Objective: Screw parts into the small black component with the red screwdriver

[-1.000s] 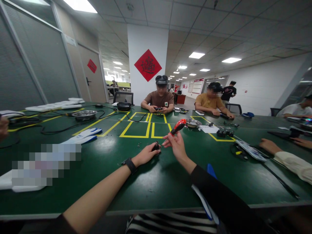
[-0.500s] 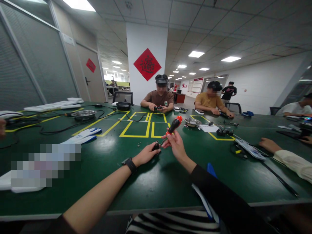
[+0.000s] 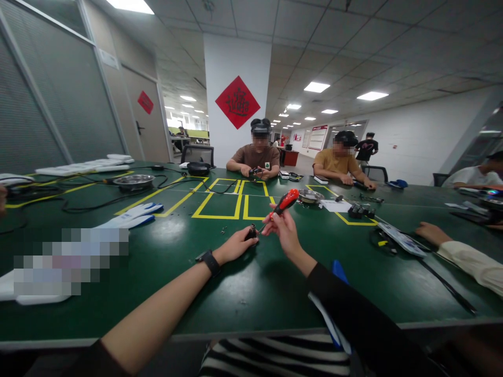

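Note:
A small black part with a metallic top is gripped in my left hand, low over the green table. My right hand holds a red and black screwdriver by its handle, tilted with the handle up and to the right. The screwdriver's shaft points down-left to the black part; whether the tip touches it cannot be made out. Tiny metal pieces lie on the table left of the black part.
Gloves lie at the left, near a metal bowl and black cables. A second bowl, black blocks and another person's hand are to the right. Two people sit across the green table.
The screwdriver's handle has tipped slightly lower and to the right, turning in my right hand. My left hand keeps its hold on the black part.

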The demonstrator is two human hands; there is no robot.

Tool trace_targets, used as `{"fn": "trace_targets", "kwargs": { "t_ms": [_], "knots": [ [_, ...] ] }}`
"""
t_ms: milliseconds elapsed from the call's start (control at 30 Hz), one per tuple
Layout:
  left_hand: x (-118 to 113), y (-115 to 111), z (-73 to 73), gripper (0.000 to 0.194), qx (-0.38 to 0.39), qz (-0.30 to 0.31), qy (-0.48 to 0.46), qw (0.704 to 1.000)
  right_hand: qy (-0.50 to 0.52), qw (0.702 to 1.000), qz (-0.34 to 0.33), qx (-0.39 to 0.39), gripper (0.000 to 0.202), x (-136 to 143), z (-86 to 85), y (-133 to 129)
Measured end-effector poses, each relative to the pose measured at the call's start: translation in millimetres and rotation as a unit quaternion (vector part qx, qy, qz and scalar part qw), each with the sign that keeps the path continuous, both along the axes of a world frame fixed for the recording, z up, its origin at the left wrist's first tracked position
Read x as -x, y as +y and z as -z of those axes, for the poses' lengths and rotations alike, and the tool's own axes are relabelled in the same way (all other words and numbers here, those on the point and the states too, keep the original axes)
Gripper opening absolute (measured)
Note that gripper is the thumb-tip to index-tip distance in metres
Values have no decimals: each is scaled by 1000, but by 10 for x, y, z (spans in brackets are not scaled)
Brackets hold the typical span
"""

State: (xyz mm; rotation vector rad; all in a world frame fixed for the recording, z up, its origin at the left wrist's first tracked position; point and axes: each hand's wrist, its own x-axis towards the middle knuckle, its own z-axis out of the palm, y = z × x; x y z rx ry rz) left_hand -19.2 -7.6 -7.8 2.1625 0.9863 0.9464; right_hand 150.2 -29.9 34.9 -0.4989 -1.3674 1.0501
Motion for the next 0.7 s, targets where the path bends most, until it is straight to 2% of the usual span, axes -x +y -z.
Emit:
{"fn": "trace_targets", "kwargs": {
  "t_ms": [300,533,700],
  "knots": [
    [-3,10,9,24,-14,-18,20,1000,-32,999,-5,-17,40,42,-12,-53],
    [18,31,25,28,-28,22,22,999,-40,999,13,-22,40,44,-14,-52],
    [18,53,47,37,-91,-30,25,995,-41,999,17,-28,37,44,-11,-43]
  ]
}}
